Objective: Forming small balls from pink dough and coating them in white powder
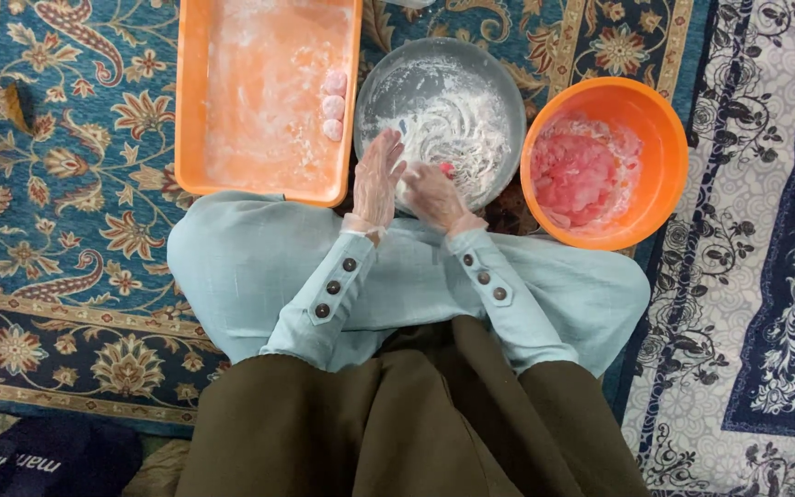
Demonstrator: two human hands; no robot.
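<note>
My left hand point(377, 178) and my right hand point(432, 194) are close together over the near edge of a round metal pan point(388, 78) dusted with white flour. Both wear thin clear gloves. A small pink lump point(448, 169) shows between my palms, pressed by both hands. Left of the pan lies an orange rectangular tray point(190, 110), floured, with three pale pink balls point(333, 106) lined up at its right side. To the right stands an orange bowl point(664, 138) holding pink dough point(581, 175).
Everything sits on a blue patterned carpet point(66, 184). A white and navy floral cloth point(766, 230) covers the floor on the right. My pale blue sleeves and dark skirt fill the lower middle. A dark bag point(39, 456) lies at the lower left.
</note>
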